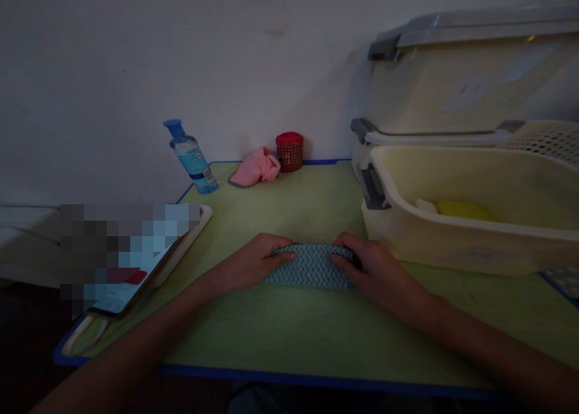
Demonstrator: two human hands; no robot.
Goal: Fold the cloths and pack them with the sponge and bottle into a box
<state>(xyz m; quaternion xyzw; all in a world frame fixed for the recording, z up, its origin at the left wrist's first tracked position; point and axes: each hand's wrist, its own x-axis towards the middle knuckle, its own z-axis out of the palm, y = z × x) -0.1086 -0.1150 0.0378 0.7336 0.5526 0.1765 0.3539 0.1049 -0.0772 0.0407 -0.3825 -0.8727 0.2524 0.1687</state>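
A folded blue-grey cloth [312, 266] with a bumpy weave and a dark edge is held level just over the green table, between both hands. My left hand [266, 257] pinches its left end, thumb on the near face and fingers behind. At the right end, my right hand [362, 257] grips it the same way, thumb in front. Whether the cloth touches the table I cannot tell. Some fingers are hidden behind it.
Behind stand a pink cloth [257, 167], a red-lidded canister [290, 153] and a blue bottle [192, 161]. A pale plastic bin [452, 245] with a yellow item inside sits right, before lidded boxes [456, 88]. A propped tablet-like screen [131, 278] lies left on the green table [253, 341].
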